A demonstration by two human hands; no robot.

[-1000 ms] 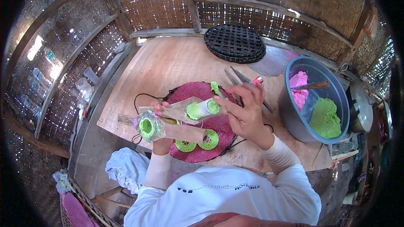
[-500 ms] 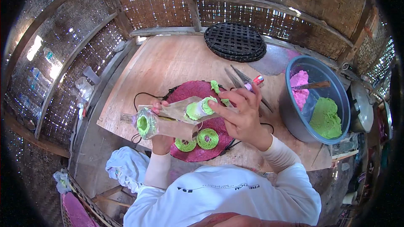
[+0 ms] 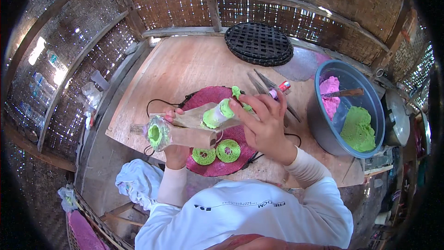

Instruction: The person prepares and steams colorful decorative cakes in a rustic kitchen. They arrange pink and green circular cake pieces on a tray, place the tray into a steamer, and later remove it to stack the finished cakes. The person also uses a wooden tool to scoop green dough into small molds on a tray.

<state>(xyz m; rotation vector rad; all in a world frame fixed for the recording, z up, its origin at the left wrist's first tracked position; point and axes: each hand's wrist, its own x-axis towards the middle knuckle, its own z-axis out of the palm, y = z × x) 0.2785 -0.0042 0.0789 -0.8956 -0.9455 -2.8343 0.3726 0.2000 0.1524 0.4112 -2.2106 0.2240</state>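
My left hand (image 3: 175, 155) is closed round a wooden press (image 3: 192, 137), its fingertips showing at the far side. Two wooden arms make up the press. Green dough fills the round opening (image 3: 157, 135) at one arm's end. From the other arm sticks out a short pale cylinder (image 3: 218, 114), smeared with green dough (image 3: 226, 108) at its tip. My right hand (image 3: 268, 129) has its fingertips pressed on that dough. Below lies a round magenta mat (image 3: 210, 170) bearing two green lacy dough rings (image 3: 228, 151) and a small green dough scrap (image 3: 236, 91).
At right stands a grey-blue basin (image 3: 319, 132) with pink dough (image 3: 329, 97), green dough (image 3: 358, 129) and a wooden-handled tool (image 3: 344, 93). Black woven trays (image 3: 259, 44) are stacked at the back. Long pointed pieces (image 3: 266, 81) and a red-ended object (image 3: 284, 86) lie beyond my right hand.
The press has tilted slightly in my left hand, and the dough-covered cylinder sits a little further left. My right fingertips stay on the dough at its tip.
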